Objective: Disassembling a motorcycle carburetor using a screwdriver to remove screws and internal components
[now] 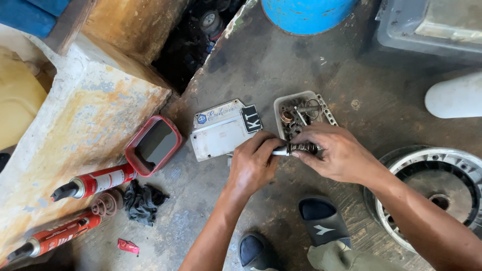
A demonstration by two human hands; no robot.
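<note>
My left hand [253,163] and my right hand [334,153] meet over the concrete floor, both gripping one small metal part [297,148], a silvery shaft with a dark ribbed or spring-like end. The left fingers pinch the shaft end. The right fingers close over the dark end. Just behind my hands stands a small grey plastic tray [281,103] holding several rusty metal bits, springs and a ring. To its left a flat whitish rectangular cover [218,135] lies on the floor.
A red rectangular tin [153,145] lies left of the cover. Two red sealant tubes [95,181] [57,236], a dark rag [143,200] and a rusty disc [105,203] are at left. A metal wheel part [442,185] sits right. A blue drum [306,15] stands behind. My sandalled feet [321,221] are below.
</note>
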